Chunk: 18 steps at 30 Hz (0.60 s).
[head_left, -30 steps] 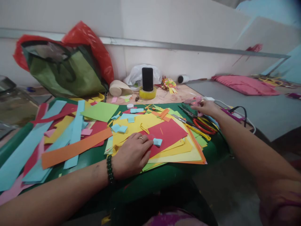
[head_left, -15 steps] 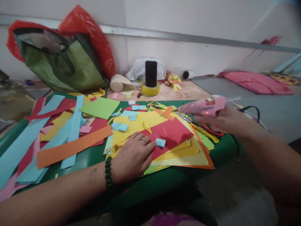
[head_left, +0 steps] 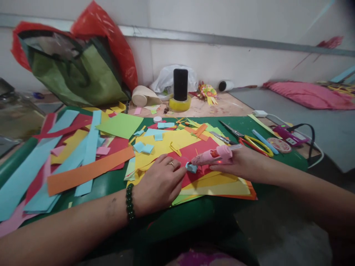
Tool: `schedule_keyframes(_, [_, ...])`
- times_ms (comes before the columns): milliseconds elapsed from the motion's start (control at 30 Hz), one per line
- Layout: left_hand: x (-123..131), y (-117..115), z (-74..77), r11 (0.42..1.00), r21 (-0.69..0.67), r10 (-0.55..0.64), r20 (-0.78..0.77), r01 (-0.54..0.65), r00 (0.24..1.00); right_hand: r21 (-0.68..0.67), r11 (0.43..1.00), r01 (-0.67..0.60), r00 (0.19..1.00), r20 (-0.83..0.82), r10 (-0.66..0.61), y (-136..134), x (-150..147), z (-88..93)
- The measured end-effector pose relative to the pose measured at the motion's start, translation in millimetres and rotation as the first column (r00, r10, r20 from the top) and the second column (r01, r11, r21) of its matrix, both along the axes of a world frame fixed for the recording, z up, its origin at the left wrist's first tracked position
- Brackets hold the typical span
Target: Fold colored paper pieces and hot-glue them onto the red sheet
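a green table (head_left: 194, 212) fills the near ground, its front edge rounded and bare. on it lies a loose stack of coloured sheets, a red sheet (head_left: 203, 151) on top of yellow ones, with an orange sheet at the bottom showing along the right edge. to the left, long strips of blue, orange, red and pink paper lie crossed over one another, among them an orange strip (head_left: 88, 171). small blue squares are scattered over the yellow paper. further right on the green surface lie scissors (head_left: 251, 142) with red and yellow handles, and beyond them a purple device (head_left: 290, 135) with a black cord. past the table, on a bare wooden floor, a black phone (head_left: 180, 84) stands upright in a yellow tape roll (head_left: 179, 104). a green and red bag (head_left: 74, 62) slumps against the pale wall at far left, and a pink cloth (head_left: 310, 96) lies at far right.

the left hand (head_left: 159, 183) rests palm down on the stack, forearm coming in from the lower left, a dark bead bracelet at the wrist; its fingertips press beside a small blue paper piece (head_left: 191, 168) on the red sheet. the right hand (head_left: 241, 162) reaches in from the right, fingers wrapped around a pink glue gun (head_left: 213, 156) held nearly level, its nozzle pointing left and meeting the blue piece.
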<state>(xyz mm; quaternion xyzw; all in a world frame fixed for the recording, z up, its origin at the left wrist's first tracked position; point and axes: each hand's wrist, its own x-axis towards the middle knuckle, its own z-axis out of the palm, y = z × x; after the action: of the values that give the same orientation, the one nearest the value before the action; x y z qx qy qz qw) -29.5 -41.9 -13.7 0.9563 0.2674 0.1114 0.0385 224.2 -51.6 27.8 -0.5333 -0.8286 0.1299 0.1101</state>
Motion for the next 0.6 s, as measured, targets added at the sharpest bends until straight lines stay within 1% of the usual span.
schedule_keyframes(100, [0.2,0.0,0.7,1.000,-0.003,0.006,-0.015,-0.006,1.000,-0.081,0.997,-0.005,1.000,-0.004,0.005,1.3,-0.3,-0.8])
schedule_keyframes(333, [0.1,0.3,-0.3,1.000,0.006,-0.002,0.000,0.002,1.000,-0.097,0.995,0.039,0.999,-0.016,-0.040,0.8,2.7,-5.8])
schedule_keyframes(500, [-0.2,0.3,-0.4,1.000,0.020,-0.008,0.002,0.007,1.000,-0.151,0.980,0.128,0.991,-0.016,-0.132,2.8,-1.3,-6.8])
schedule_keyframes(600, [-0.5,0.3,-0.1,1.000,0.014,-0.002,-0.005,0.002,1.000,-0.169,0.977,0.129,0.991,0.000,-0.131,3.3,-2.1,-5.1])
